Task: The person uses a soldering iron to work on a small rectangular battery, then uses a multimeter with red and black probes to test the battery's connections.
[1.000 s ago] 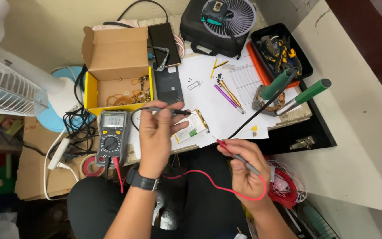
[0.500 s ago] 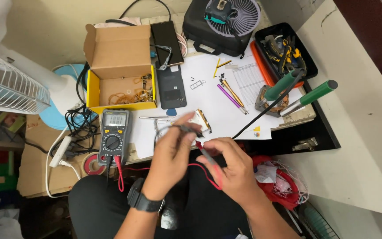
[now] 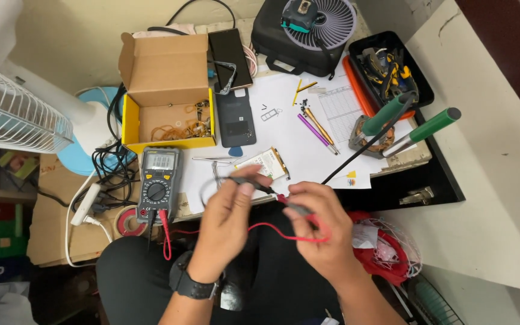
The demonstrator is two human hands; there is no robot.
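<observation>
Cluttered low worktable (image 3: 308,150) under white paper sheets, pale wall behind, seen from the head cam

Left hand (image 3: 227,219): fingers closed on a slim dark test probe (image 3: 249,182), thumb and forefinger pinching its shaft. Black watch on that wrist

Right hand (image 3: 317,232): fingers curled tight around the red probe (image 3: 293,204), thin glossy red lead (image 3: 272,230) looping between the two hands and back to the multimeter. Both probes sit just in front of the table edge, above the lap, tips close together; contact can't be told

Multimeter (image 3: 157,183): grey-black rubbery case, round dial, flat on the table left of the hands

Small flat battery pack (image 3: 263,164), pale label, lies just beyond the left fingertips

Around: open cardboard box (image 3: 167,90) with yellow sides, black phone back cover (image 3: 236,117), round black desk fan (image 3: 317,27), black tray of tools (image 3: 392,66), two green-handled screwdrivers (image 3: 416,123), white wire fan guard (image 3: 13,111) far left
</observation>
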